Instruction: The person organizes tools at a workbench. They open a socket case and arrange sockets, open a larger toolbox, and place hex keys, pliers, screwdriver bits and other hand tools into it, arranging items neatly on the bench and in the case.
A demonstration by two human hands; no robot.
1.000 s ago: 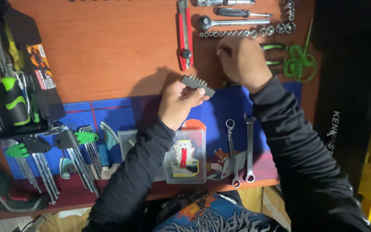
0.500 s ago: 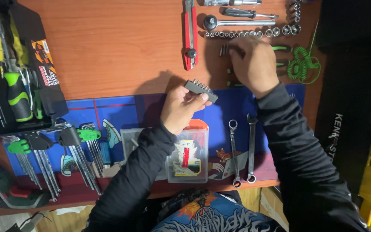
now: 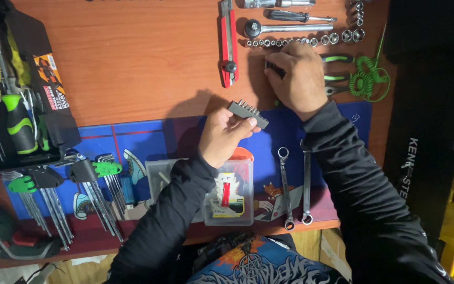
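My left hand [image 3: 223, 134] holds a dark grey bit holder [image 3: 248, 113] with several screwdriver bits standing in it, raised above the blue mat [image 3: 143, 139]. My right hand [image 3: 298, 76] rests on the orange table, its fingers closed around a small dark part [image 3: 270, 67] just below a row of small sockets [image 3: 295, 40]. Whether it grips that part is hard to see. A red utility knife [image 3: 228, 42] lies left of that hand.
A ratchet [image 3: 285, 26] and a green coiled cord [image 3: 366, 79] with green-handled pliers lie at the top right. Two wrenches [image 3: 294, 184] and a clear plastic box [image 3: 222, 192] lie on the mat. Hex key sets [image 3: 69, 184] and a tool pouch [image 3: 22, 89] are at the left.
My right hand has shifted slightly left and down onto the small dark part. My left hand with the bit holder has barely moved.
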